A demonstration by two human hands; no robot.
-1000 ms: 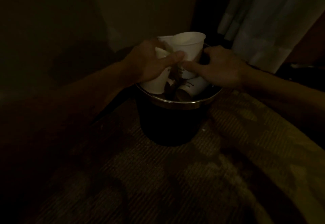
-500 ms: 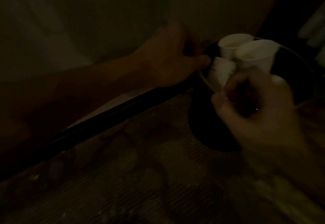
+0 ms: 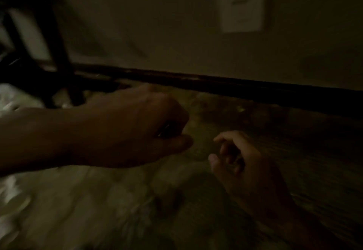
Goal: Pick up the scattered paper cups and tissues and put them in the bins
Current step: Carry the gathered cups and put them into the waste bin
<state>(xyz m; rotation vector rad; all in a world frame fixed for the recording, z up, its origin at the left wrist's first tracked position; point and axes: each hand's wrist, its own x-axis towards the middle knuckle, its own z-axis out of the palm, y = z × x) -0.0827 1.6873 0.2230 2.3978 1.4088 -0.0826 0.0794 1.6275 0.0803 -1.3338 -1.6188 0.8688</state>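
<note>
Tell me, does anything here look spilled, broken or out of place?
Nothing clearly does. The frame is dark and blurred. Pale patches show at the far left of the carpet, beside a dark furniture leg; whether they are litter or cloth, I cannot tell.

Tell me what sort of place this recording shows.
Probably a dim indoor room, perhaps a hotel room: patterned carpet, a dark skirting board, and a white wall plate.
</note>
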